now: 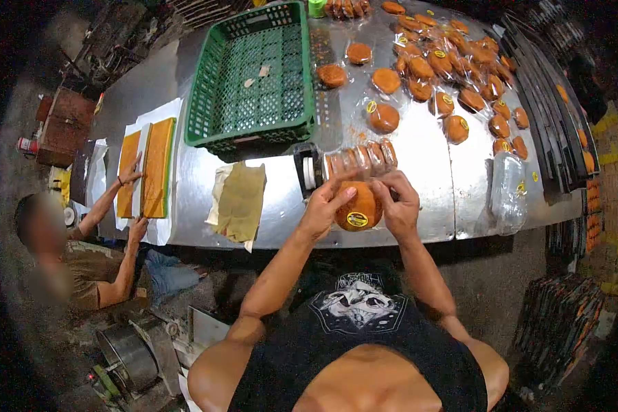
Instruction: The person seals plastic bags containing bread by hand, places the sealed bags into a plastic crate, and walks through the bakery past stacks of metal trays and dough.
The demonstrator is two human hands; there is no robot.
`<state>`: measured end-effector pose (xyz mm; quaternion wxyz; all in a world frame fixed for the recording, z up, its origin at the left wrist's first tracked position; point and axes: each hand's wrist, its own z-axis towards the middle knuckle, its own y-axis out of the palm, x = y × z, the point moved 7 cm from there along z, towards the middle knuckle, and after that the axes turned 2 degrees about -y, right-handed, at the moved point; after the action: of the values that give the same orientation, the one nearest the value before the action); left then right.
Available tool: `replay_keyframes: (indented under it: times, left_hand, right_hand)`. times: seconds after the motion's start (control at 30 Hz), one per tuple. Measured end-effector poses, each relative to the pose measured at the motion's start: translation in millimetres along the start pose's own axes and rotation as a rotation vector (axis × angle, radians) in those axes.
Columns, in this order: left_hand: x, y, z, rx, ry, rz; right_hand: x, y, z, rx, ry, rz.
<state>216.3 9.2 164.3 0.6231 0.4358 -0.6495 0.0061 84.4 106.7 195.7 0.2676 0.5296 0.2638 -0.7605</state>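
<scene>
Bread (358,202), round and brown in a clear wrapper with a yellow label, was between both hands, above the near edge of the metal table (426,172). The left hand (318,211) was half curled around one side, thumb on top; the right hand (399,204) was bent more tightly, thumb and fingers gripping the other side. Just beyond them were a tape dispenser (308,172) and a row of wrapped buns (373,157). Shine spread across the table, broken by a seam, a torn brown sheet (243,199) and crumbs. Farther back stood a green crate (259,132) with paper scraps (264,71) inside; to its right lay a spread of bagged buns (441,62). Clear bags (509,185) lay near the right end, beside dark trays (544,110). At the left, a co-worker (75,268) held a pale strip (141,172) across an orange slab (159,165). A stack (559,326) rose from the dim floor at lower right.
</scene>
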Motion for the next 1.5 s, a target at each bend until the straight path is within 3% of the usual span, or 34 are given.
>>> replay_keyframes:
  times: [0.1, 0.13, 0.23, 0.27, 0.37, 0.47, 0.53, 0.63, 0.67, 0.77, 0.8, 0.9, 0.93, 1.03, 1.07, 1.1, 1.17, 1.2, 1.3, 1.43, 1.47, 1.5]
  left_hand:
    - [-8.3, -20.3, -1.6, 0.125, -0.061, 0.238]
    - [-0.2, -17.1, -4.8, 0.157, -0.013, 0.176]
    - [16.9, -12.2, -7.1, 0.184, 0.082, 0.006]
    - [24.7, -3.4, -9.9, 0.144, 0.112, 0.023]
    - [38.4, -5.0, -17.1, 0.203, 0.203, 0.329]
    - [47.4, 9.2, -21.3, 0.038, 0.207, 0.435]
    - [65.0, 16.4, -12.2, 0.013, 0.559, 0.638]
    - [83.3, 38.6, -24.0, 0.487, 0.854, 1.08]
    - [78.4, 41.9, -27.4, 0.489, 1.017, 1.083]
    - [44.3, 39.8, -3.8, -0.039, 0.404, 0.889]
    - [33.2, 28.3, 5.8, -0.039, 0.192, 0.805]
    - [25.5, 15.2, 17.1, 0.002, -0.015, 0.867]
    - [27.6, 16.6, 17.6, 0.036, -0.018, 0.832]
    - [27.8, 21.1, 16.1, 0.115, -0.012, 0.756]
    - [25.2, 20.6, 12.5, 0.117, -0.111, 0.63]
    - [22.6, 17.0, 15.1, 0.071, -0.041, 0.556]
    - [31.2, 6.5, 12.9, 0.121, 0.377, 0.572]
    - [24.0, 2.5, 9.8, 0.158, 0.222, 0.247]
    - [5.5, -9.7, -4.2, -0.009, -0.061, 0.145]
    - [-7.3, -42.4, -27.1, 0.279, -0.135, 0.391]
    - [0.2, -42.3, -38.7, 0.386, 0.086, 0.54]
    - [22.7, -29.2, -53.4, 0.424, 0.291, 0.731]
  right_hand:
    - [10.5, 8.1, -5.0, -0.035, 0.175, -0.123]
    - [11.9, 12.0, -2.1, -0.065, 0.236, -0.11]
    - [-12.9, 6.5, 4.0, 0.167, 0.133, -0.249]
    - [-27.5, 9.4, -0.7, 0.225, -0.165, -0.3]
    - [-66.7, 31.1, -25.2, 0.205, -0.561, -0.476]
    - [-32.0, 35.2, -32.0, -0.011, -0.103, -0.151]
    - [-15.1, 36.8, -28.8, -0.147, 0.178, 0.2]
    - [0.3, 26.4, -22.5, 0.063, 0.316, 0.318]
    - [4.4, 28.3, -19.2, 0.087, 0.403, 0.623]
    - [-7.8, 13.7, 0.9, -0.154, 0.174, 0.564]
    - [-15.3, 7.5, 6.1, -0.228, 0.099, 0.486]
    - [-8.9, -9.5, 21.2, -0.185, -0.004, 0.129]
    - [2.5, -6.4, 22.1, -0.24, 0.236, 0.326]
    - [10.1, -7.2, 27.8, -0.145, 0.311, 0.122]
    - [0.1, -5.6, 31.1, -0.145, 0.177, -0.033]
    - [-13.2, -2.0, 33.6, -0.225, 0.037, -0.088]
    - [-39.9, 7.2, 33.0, -0.388, -0.254, -0.191]
    - [-45.3, 8.3, 31.7, -0.374, -0.282, -0.15]
    - [-31.1, 17.9, 22.2, -0.464, -0.14, -0.031]
    - [-4.4, 46.5, -23.4, -0.302, 0.012, -0.408]
    - [13.6, 57.0, -42.7, -0.397, 0.284, -0.238]
    - [18.1, 70.1, -59.4, -0.399, 0.324, -0.034]
